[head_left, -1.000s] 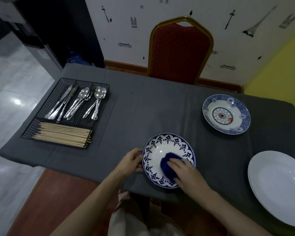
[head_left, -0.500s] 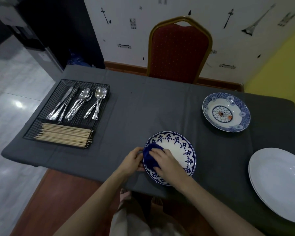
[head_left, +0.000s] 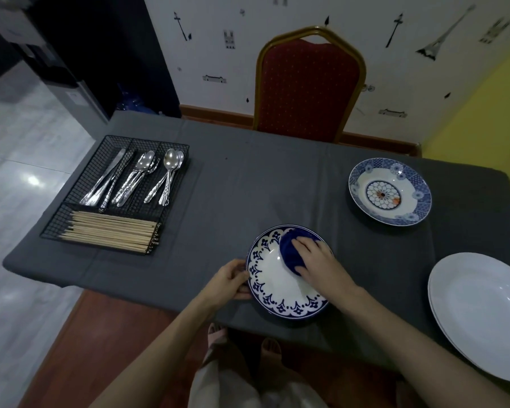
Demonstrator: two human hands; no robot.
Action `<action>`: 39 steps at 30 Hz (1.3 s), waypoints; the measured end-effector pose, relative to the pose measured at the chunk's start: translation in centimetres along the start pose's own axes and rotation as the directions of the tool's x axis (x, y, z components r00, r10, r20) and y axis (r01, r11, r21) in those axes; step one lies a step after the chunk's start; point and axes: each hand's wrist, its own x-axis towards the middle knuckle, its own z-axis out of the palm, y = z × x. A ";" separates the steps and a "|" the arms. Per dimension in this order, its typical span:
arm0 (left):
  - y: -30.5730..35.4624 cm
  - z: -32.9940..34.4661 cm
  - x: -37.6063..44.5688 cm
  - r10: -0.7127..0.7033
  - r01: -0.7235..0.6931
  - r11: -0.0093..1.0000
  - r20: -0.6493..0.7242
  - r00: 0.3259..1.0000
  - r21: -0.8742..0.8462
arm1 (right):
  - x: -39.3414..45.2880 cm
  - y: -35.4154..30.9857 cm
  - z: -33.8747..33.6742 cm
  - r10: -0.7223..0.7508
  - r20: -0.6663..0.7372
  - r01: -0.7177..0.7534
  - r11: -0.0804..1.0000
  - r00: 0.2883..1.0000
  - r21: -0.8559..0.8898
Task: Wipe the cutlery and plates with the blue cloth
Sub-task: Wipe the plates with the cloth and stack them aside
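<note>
Right grip [head_left: 318,260] clamps blue cloth [head_left: 289,254] on patterned plate [head_left: 277,290]; left grip [head_left: 228,279] pinches rim; grey tablecloth [head_left: 262,178].

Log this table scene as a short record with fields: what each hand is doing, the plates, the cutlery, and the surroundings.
left hand: left hand holds the near-left rim of the blue-patterned plate
right hand: right hand presses the blue cloth on that plate's far side
other plates: floral plate far right; white plate near right
cutlery: knives and spoons and chopsticks in the black wire tray
surface: grey tablecloth
behind: red chair
</note>
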 end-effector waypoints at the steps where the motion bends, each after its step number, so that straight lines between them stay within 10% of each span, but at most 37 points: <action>1: -0.1 0.0 -0.1 -0.006 0.006 1.000 0.014 1.000 -0.013 | 0.6 -0.5 0.3 0.008 -0.023 -0.007 1.000 1.000 0.011; 12: -0.4 1.1 -0.7 0.128 -0.128 0.992 0.004 0.992 -0.016 | -3.0 -4.4 1.7 -0.257 0.046 0.258 0.966 0.965 -0.015; 23: 5.5 9.1 1.2 0.140 -0.197 0.960 0.271 0.952 0.197 | -15.0 6.4 -0.8 0.197 -0.142 -0.207 0.976 0.970 -0.066; 33: 12.1 21.9 1.2 0.162 -0.318 0.925 0.541 0.825 0.208 | -19.8 11.6 -5.2 0.652 -0.446 -0.466 0.754 0.612 0.462; 39: 10.6 28.1 1.2 0.128 -0.268 0.946 0.552 0.824 0.181 | -23.1 10.7 -4.1 0.653 -0.353 -0.481 0.745 0.670 0.463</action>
